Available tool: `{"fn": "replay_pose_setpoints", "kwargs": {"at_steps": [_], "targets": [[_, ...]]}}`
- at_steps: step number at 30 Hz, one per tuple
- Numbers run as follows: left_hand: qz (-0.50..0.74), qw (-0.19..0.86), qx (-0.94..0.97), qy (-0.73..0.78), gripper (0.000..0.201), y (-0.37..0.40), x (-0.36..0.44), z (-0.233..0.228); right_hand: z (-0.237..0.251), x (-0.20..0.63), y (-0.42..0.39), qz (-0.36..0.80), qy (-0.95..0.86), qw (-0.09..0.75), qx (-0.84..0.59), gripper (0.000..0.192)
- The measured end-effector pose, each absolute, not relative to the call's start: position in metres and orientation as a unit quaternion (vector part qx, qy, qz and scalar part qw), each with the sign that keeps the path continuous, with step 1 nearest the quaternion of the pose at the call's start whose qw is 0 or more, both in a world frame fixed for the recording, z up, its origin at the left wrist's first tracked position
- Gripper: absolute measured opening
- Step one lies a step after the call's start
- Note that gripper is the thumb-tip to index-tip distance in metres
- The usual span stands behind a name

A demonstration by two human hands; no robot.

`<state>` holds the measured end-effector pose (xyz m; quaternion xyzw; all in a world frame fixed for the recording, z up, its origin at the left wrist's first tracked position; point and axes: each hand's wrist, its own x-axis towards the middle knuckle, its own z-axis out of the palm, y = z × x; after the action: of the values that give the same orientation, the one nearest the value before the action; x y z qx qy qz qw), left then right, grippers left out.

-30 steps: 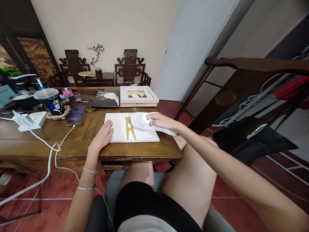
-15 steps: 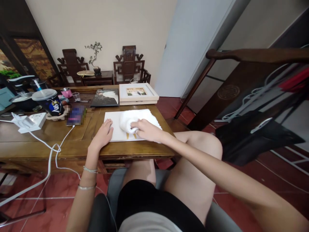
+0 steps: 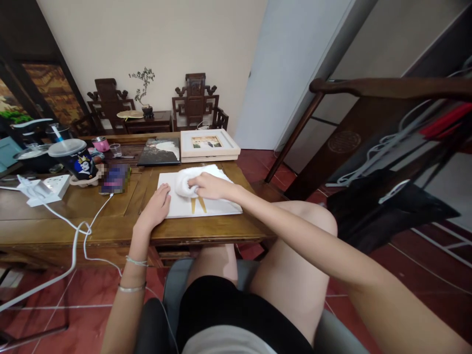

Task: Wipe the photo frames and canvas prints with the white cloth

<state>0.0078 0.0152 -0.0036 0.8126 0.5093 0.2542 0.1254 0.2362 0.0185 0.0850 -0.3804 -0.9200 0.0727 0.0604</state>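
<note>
1. Step in hand, as judged from the view: wiping the face of the white frame back [image 3: 217, 209] that lies flat on the wooden table [image 3: 110, 216].
2. Right hand [image 3: 208, 186]: fingers closed around a bunched white cloth [image 3: 183, 183], pressing it onto the panel's far-left area. The cloth lies under and just left of the fingers.
3. Left hand [image 3: 157, 209]: fingers spread flat, holding nothing, resting on the panel's near-left edge to steady it.
4. The gold easel stand [image 3: 197, 204] shows just below the right hand, partly covered by it.
5. Next move calls for even downward pressure, strokes kept clear of the stand's edges, and the left hand firmly planted.
6. A framed photo [image 3: 208, 143] lies beyond the right hand, apart from it.
</note>
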Motion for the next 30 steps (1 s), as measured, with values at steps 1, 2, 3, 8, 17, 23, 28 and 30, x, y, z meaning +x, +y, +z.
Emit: {"fn": "replay_pose_setpoints", "kwargs": {"at_steps": [1,2,3,8,17,23,28,30], "targets": [[0.255,0.127,0.813,0.508,0.049,0.015,0.007,-0.003,0.086,0.23,0.03,0.063,-0.916,0.058,-0.392,0.027],[0.256,0.129,0.813,0.506,0.049,0.016,0.007,-0.003,0.086,0.225,0.039,0.053,-0.912,0.055,-0.403,0.027],[0.257,0.13,0.814,0.505,0.049,0.016,0.007,-0.003,0.087,0.219,0.046,0.043,-0.909,0.051,-0.412,0.028],[0.263,0.126,0.813,0.505,0.048,0.017,0.007,-0.005,0.081,0.209,0.035,-0.021,-0.902,0.012,-0.43,0.031],[0.272,0.121,0.814,0.498,0.047,0.016,0.009,-0.007,0.085,0.228,-0.056,-0.012,-0.945,-0.002,-0.327,0.035],[0.261,0.124,0.814,0.504,0.05,0.014,0.011,-0.005,0.086,0.222,-0.038,0.024,-0.932,0.0,-0.361,0.033],[0.275,0.132,0.804,0.511,0.049,0.012,0.011,-0.002,0.085,0.207,0.018,0.01,-0.905,0.006,-0.426,0.032],[0.295,0.139,0.795,0.512,0.048,0.012,0.012,0.001,0.084,0.2,0.033,0.007,-0.898,0.017,-0.44,0.031]]}}
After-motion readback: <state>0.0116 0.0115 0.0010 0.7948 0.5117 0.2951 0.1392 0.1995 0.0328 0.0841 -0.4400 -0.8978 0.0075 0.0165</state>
